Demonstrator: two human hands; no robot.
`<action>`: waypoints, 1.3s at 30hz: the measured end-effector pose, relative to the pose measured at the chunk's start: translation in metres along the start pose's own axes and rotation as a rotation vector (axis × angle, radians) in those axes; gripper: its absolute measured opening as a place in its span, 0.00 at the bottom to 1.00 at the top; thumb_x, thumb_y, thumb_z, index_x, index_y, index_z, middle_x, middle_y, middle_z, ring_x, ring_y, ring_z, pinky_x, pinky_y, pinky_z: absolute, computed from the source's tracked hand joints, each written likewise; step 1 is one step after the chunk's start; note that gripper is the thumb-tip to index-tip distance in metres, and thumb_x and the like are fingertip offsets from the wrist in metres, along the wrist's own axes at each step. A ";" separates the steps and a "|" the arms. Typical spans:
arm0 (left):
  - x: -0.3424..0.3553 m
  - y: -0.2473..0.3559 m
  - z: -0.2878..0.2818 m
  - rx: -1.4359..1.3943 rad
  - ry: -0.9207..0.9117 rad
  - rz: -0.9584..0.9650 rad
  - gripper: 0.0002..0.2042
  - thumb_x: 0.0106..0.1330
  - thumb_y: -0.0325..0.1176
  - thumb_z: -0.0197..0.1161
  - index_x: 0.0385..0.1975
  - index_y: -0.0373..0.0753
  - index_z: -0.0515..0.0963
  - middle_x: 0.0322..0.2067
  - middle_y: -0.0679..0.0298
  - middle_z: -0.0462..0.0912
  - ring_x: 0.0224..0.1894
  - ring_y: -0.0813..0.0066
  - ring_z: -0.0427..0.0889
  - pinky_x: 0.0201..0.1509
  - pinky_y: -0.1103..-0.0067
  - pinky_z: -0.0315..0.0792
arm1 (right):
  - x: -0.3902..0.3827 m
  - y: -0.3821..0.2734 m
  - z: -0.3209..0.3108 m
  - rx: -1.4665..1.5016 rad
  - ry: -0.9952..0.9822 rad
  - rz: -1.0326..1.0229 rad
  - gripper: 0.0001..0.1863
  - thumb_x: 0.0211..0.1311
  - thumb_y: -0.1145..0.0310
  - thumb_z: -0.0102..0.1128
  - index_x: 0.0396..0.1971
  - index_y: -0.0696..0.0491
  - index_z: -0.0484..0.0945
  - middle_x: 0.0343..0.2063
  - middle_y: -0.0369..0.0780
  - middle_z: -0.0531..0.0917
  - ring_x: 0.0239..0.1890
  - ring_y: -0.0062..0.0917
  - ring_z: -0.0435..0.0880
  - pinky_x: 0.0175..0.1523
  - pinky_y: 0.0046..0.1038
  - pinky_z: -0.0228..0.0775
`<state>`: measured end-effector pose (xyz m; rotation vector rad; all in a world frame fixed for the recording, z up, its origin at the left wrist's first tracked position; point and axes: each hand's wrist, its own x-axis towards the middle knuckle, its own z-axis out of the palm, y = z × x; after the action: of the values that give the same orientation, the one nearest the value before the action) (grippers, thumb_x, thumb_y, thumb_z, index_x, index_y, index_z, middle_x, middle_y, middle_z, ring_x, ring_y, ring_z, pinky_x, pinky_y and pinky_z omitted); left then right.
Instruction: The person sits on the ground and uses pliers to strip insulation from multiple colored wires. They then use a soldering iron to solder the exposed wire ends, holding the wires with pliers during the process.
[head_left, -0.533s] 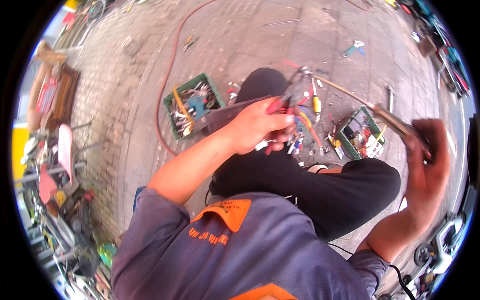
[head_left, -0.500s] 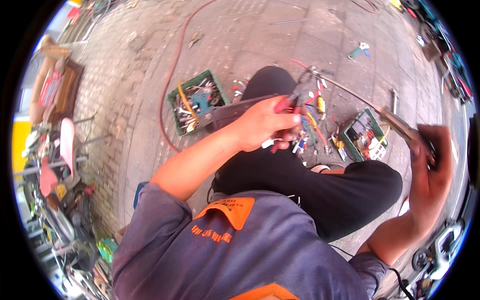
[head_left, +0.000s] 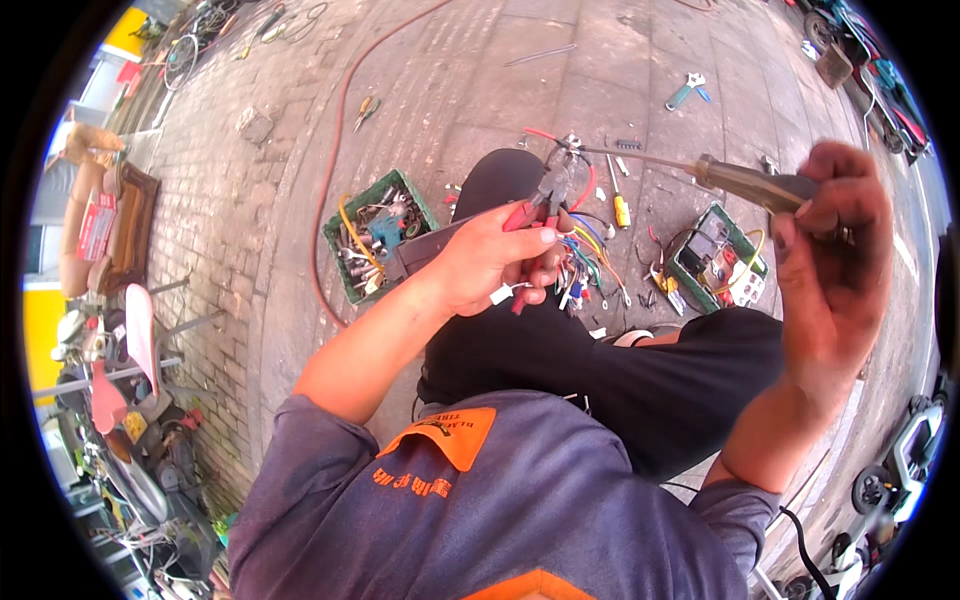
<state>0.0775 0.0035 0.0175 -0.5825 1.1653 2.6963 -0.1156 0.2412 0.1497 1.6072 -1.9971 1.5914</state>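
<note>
Red-handled pliers (head_left: 556, 186) are gripped in my left hand (head_left: 488, 262), over my bent leg, with the jaws up. A red wire (head_left: 541, 134) shows at the jaws. My right hand (head_left: 836, 270) is raised at the right, its fingers pinching the brown handle of a long thin-shafted tool (head_left: 742, 182). The shaft reaches left to the pliers' jaws; whether its tip touches the wire I cannot tell. Below and beside the left hand hangs a bundle of coloured wires (head_left: 588, 262) with a white connector (head_left: 502, 294) near the fingers.
A green crate of tools (head_left: 408, 190) stands left of my leg, a smaller green crate (head_left: 672, 262) to the right. On the paving lie a yellow-handled screwdriver (head_left: 621, 212), an adjustable wrench (head_left: 684, 93), pliers (head_left: 365, 113) and a red hose (head_left: 338, 165). A sofa (head_left: 130, 225) and parked vehicles edge the area.
My right hand and its tool have risen and moved left, the shaft now nearly level. The pliers' jaws have moved left with my left hand. The whole view has shifted slightly.
</note>
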 end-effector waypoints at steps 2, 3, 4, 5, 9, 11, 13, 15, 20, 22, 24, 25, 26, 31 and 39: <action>0.002 0.000 -0.004 -0.002 -0.034 -0.001 0.18 0.76 0.39 0.65 0.59 0.39 0.72 0.37 0.64 0.73 0.36 0.73 0.72 0.34 0.74 0.70 | 0.002 0.010 0.018 0.161 0.132 -0.036 0.22 0.71 0.80 0.65 0.61 0.60 0.70 0.54 0.44 0.79 0.53 0.25 0.81 0.58 0.27 0.75; 0.001 -0.001 -0.003 0.007 -0.029 -0.005 0.18 0.76 0.39 0.65 0.59 0.40 0.72 0.37 0.64 0.73 0.36 0.73 0.72 0.34 0.74 0.70 | 0.003 0.013 0.027 0.248 0.206 -0.027 0.24 0.71 0.80 0.65 0.64 0.61 0.68 0.53 0.45 0.81 0.53 0.27 0.83 0.59 0.30 0.77; 0.000 -0.001 -0.001 0.016 -0.024 -0.009 0.18 0.76 0.39 0.65 0.59 0.40 0.72 0.37 0.64 0.73 0.35 0.73 0.72 0.34 0.74 0.70 | 0.004 0.018 0.035 0.334 0.283 -0.028 0.27 0.72 0.79 0.65 0.66 0.62 0.66 0.52 0.46 0.83 0.53 0.29 0.85 0.61 0.33 0.79; -0.001 -0.002 0.001 0.037 -0.024 -0.001 0.18 0.76 0.40 0.64 0.59 0.40 0.72 0.36 0.64 0.72 0.36 0.73 0.72 0.34 0.74 0.71 | 0.006 0.019 0.039 0.399 0.305 -0.001 0.28 0.72 0.78 0.66 0.67 0.63 0.66 0.50 0.46 0.84 0.50 0.30 0.86 0.60 0.34 0.80; 0.003 -0.001 -0.002 -0.058 -0.018 -0.006 0.19 0.76 0.41 0.64 0.60 0.40 0.71 0.36 0.65 0.72 0.35 0.73 0.73 0.35 0.73 0.72 | 0.004 0.033 0.060 0.472 0.368 0.149 0.24 0.73 0.72 0.69 0.62 0.61 0.70 0.46 0.42 0.87 0.45 0.26 0.87 0.57 0.29 0.79; 0.002 0.000 -0.004 -0.043 -0.034 0.009 0.19 0.76 0.41 0.64 0.60 0.40 0.71 0.36 0.65 0.73 0.34 0.74 0.74 0.35 0.73 0.72 | -0.003 0.044 0.058 0.394 0.248 0.218 0.18 0.69 0.72 0.73 0.54 0.59 0.76 0.48 0.39 0.85 0.46 0.20 0.84 0.54 0.23 0.77; 0.001 -0.001 0.000 -0.007 -0.016 0.006 0.19 0.77 0.41 0.63 0.60 0.39 0.71 0.37 0.65 0.73 0.34 0.74 0.74 0.35 0.73 0.73 | -0.008 0.045 0.058 0.415 0.282 0.234 0.18 0.68 0.74 0.73 0.53 0.59 0.77 0.48 0.39 0.86 0.47 0.20 0.85 0.55 0.24 0.77; 0.000 -0.002 0.000 -0.002 -0.019 0.014 0.20 0.77 0.41 0.63 0.61 0.39 0.71 0.37 0.65 0.73 0.34 0.73 0.74 0.35 0.73 0.73 | -0.009 0.041 0.057 0.429 0.293 0.230 0.19 0.66 0.78 0.73 0.54 0.60 0.77 0.48 0.40 0.86 0.48 0.21 0.85 0.57 0.25 0.77; 0.004 -0.003 0.005 0.007 -0.007 0.008 0.20 0.77 0.42 0.62 0.61 0.38 0.71 0.37 0.64 0.73 0.34 0.73 0.74 0.35 0.73 0.73 | -0.008 0.034 0.059 0.758 0.293 0.252 0.20 0.65 0.76 0.75 0.54 0.60 0.78 0.47 0.40 0.86 0.47 0.23 0.87 0.56 0.25 0.78; 0.007 -0.002 0.007 0.018 -0.013 0.004 0.20 0.78 0.42 0.62 0.61 0.38 0.71 0.37 0.65 0.74 0.34 0.73 0.74 0.35 0.73 0.73 | -0.014 0.042 0.063 0.643 0.276 0.255 0.22 0.66 0.76 0.75 0.57 0.60 0.78 0.48 0.41 0.87 0.47 0.23 0.87 0.56 0.24 0.78; 0.009 -0.005 0.007 0.022 -0.023 0.007 0.19 0.78 0.42 0.62 0.61 0.39 0.71 0.37 0.65 0.74 0.34 0.74 0.75 0.35 0.73 0.73 | -0.020 0.054 0.067 0.311 0.225 0.241 0.24 0.66 0.75 0.75 0.60 0.60 0.77 0.49 0.42 0.87 0.48 0.24 0.87 0.57 0.24 0.78; 0.009 -0.006 0.007 0.024 -0.029 0.008 0.19 0.78 0.42 0.62 0.61 0.39 0.71 0.36 0.65 0.74 0.35 0.74 0.75 0.35 0.73 0.73 | -0.024 0.055 0.068 0.355 0.224 0.284 0.24 0.66 0.75 0.75 0.59 0.60 0.77 0.47 0.40 0.87 0.48 0.23 0.87 0.55 0.24 0.78; 0.009 -0.005 0.008 0.017 -0.029 0.006 0.19 0.78 0.42 0.62 0.61 0.39 0.71 0.36 0.65 0.74 0.35 0.74 0.75 0.35 0.73 0.73 | -0.022 0.052 0.069 0.434 0.252 0.285 0.22 0.66 0.74 0.75 0.56 0.60 0.78 0.46 0.39 0.86 0.47 0.23 0.86 0.54 0.25 0.78; 0.007 -0.004 0.006 0.000 -0.028 0.004 0.19 0.78 0.42 0.61 0.61 0.38 0.71 0.36 0.65 0.74 0.35 0.74 0.74 0.36 0.73 0.73 | -0.013 0.038 0.076 0.603 0.307 0.299 0.16 0.65 0.74 0.75 0.48 0.59 0.79 0.41 0.37 0.85 0.48 0.23 0.84 0.54 0.26 0.77; 0.005 -0.006 0.006 0.027 -0.028 0.016 0.21 0.78 0.43 0.62 0.62 0.38 0.71 0.36 0.65 0.74 0.35 0.74 0.73 0.35 0.73 0.73 | -0.015 0.051 0.085 0.324 0.223 0.300 0.12 0.65 0.78 0.72 0.47 0.58 0.82 0.40 0.38 0.88 0.47 0.19 0.87 0.56 0.23 0.80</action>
<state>0.0725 0.0115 0.0151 -0.5318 1.2031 2.6884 -0.1077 0.1799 0.0701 1.1832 -2.0118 2.1922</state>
